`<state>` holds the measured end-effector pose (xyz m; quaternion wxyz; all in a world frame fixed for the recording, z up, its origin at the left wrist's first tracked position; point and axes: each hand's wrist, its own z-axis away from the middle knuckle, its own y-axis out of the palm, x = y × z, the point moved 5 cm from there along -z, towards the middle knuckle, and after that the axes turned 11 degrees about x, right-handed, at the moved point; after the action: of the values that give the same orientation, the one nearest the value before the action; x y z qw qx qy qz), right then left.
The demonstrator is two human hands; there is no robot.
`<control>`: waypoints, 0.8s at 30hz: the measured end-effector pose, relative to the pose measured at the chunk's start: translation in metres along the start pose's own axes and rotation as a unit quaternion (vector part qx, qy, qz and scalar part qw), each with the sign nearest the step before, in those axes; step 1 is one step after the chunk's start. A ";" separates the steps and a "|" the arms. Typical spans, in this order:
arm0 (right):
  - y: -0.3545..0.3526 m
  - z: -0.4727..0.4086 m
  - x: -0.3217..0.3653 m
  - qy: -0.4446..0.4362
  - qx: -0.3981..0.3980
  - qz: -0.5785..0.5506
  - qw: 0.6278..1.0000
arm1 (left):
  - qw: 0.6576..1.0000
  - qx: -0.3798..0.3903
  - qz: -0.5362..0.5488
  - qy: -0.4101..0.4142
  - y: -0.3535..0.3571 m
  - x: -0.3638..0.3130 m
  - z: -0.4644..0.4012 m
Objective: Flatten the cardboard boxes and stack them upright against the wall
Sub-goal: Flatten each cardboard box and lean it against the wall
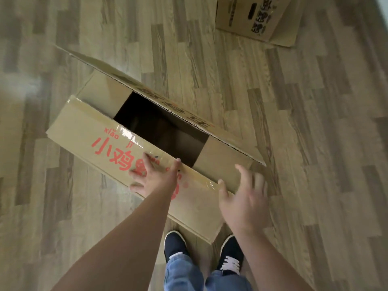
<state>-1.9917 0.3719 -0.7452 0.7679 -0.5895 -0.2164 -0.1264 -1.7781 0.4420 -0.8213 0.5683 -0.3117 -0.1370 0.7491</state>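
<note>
The wood-plank floor [231, 66] fills the room. On it, just ahead of the person's shoes [231, 255], lies the big red-lettered box [100, 131] — flaps open, long axis running from far left to near right. A second box [255, 15] sits far right (partly out of view). The left hand [153, 177] presses flat, fingers spread, on the near flap; the right hand [243, 198] hovers open beside the box's right end — holding nothing.

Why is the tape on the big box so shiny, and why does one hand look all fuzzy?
In the head view, light glares off the clear tape on the big box; the right hand is smeared by motion blur, while the left hand looks sharper; the wide lens bends the floor planks near the edges.
</note>
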 end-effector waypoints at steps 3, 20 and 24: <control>-0.014 -0.056 0.050 -0.118 -0.030 0.020 0.992 | 1.000 0.005 -0.005 0.007 0.003 0.004 -0.002; 0.094 -0.163 0.072 -0.017 0.329 0.190 0.925 | 0.982 0.002 0.186 -0.024 -0.012 0.047 -0.033; 0.090 -0.161 0.073 -0.013 0.334 0.179 0.925 | 0.988 -0.003 0.155 0.005 -0.024 0.057 -0.033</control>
<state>-1.8576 0.2459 -0.8207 0.9272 -0.3298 -0.1465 0.1002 -1.7483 0.4978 -0.8506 0.4454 -0.3345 -0.0861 0.8260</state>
